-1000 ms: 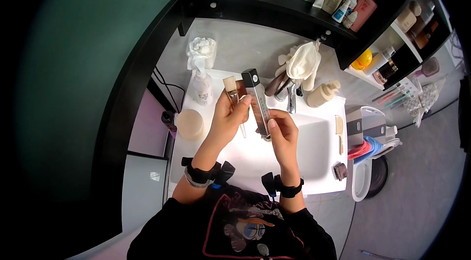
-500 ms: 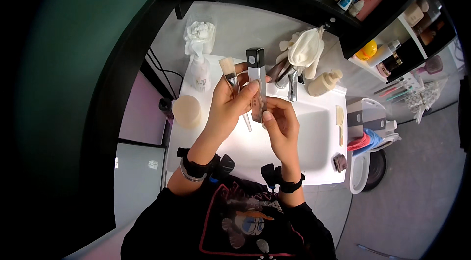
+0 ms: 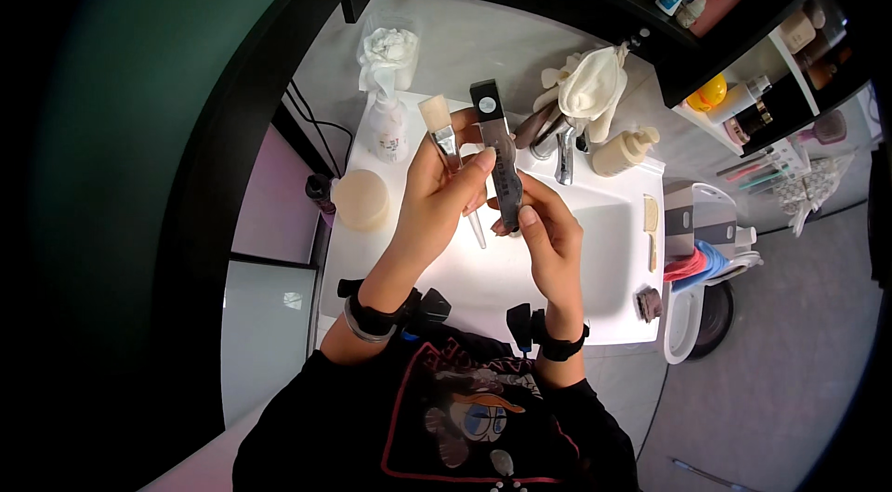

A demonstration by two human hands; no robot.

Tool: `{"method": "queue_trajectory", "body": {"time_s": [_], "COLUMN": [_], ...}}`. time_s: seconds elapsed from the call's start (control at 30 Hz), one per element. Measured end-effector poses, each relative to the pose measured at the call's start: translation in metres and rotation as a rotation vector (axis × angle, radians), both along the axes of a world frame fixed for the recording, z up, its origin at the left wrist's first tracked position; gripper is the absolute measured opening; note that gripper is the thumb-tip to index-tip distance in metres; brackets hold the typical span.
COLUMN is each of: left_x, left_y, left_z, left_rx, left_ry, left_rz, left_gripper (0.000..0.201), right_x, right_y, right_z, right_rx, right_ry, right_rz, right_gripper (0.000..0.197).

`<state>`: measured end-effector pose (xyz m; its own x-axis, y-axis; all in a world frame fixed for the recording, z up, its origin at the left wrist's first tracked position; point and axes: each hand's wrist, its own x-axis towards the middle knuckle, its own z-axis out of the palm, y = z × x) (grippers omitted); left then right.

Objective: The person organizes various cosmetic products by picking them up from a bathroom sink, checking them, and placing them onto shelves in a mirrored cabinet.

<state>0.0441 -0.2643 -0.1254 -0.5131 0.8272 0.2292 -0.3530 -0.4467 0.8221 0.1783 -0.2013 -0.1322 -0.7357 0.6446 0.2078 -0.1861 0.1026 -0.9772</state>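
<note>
Left grip (image 3: 437, 199) on brush (image 3: 448, 143) and box (image 3: 505, 169), right grip (image 3: 551, 234) on box

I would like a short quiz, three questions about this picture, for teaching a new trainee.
1. Which hand holds the brush?
2. True or false: the slim dark box lies on the white sink.
3. Fill in: seen in the picture, the cream pump bottle stands to the ____ of the faucet.

Key:
1. The left hand.
2. False; the slim dark box is held, with the right hand at its lower end.
3. Right.
</note>
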Motion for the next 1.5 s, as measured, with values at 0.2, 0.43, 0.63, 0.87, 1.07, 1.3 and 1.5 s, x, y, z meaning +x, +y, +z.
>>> {"method": "queue_trajectory", "body": {"time_s": [0.2, 0.43, 0.63, 0.87, 1.07, 1.3, 1.5], "left_x": [0.003, -0.011, -0.022, -0.029, -0.037, -0.036, -0.034], "left_y": [-0.001, -0.013, -0.021, -0.031, -0.038, -0.036, -0.031], "left_z": [-0.005, -0.001, -0.005, -0.004, -0.01, -0.013, -0.013], "left_rx": [-0.028, -0.07, -0.06, -0.104, -0.076, -0.104, -0.107], "left_ry": [0.092, 0.154, 0.099, 0.13, 0.128, 0.107, 0.105], "left_rz": [0.042, 0.153, 0.179, 0.222, 0.273, 0.277, 0.234], "left_gripper": [0.033, 0.021, 0.023, 0.025, 0.024, 0.024, 0.025], "right_x": [-0.003, -0.03, -0.101, -0.166, -0.183, -0.171, -0.16], "right_y": [-0.002, 0.038, 0.111, 0.163, 0.189, 0.177, 0.186], "right_z": [-0.002, 0.045, 0.122, 0.157, 0.147, 0.161, 0.158], "right_rx": [0.035, 0.721, 1.25, 1.576, 1.624, 1.425, 1.332], "right_ry": [-0.027, -0.056, -0.065, -0.288, -0.485, -0.477, -0.308], "right_rz": [-0.022, -0.179, -0.215, -0.361, -0.308, -0.049, -0.022], "right_gripper": [0.036, 0.016, 0.013, 0.017, 0.02, 0.018, 0.021]}}
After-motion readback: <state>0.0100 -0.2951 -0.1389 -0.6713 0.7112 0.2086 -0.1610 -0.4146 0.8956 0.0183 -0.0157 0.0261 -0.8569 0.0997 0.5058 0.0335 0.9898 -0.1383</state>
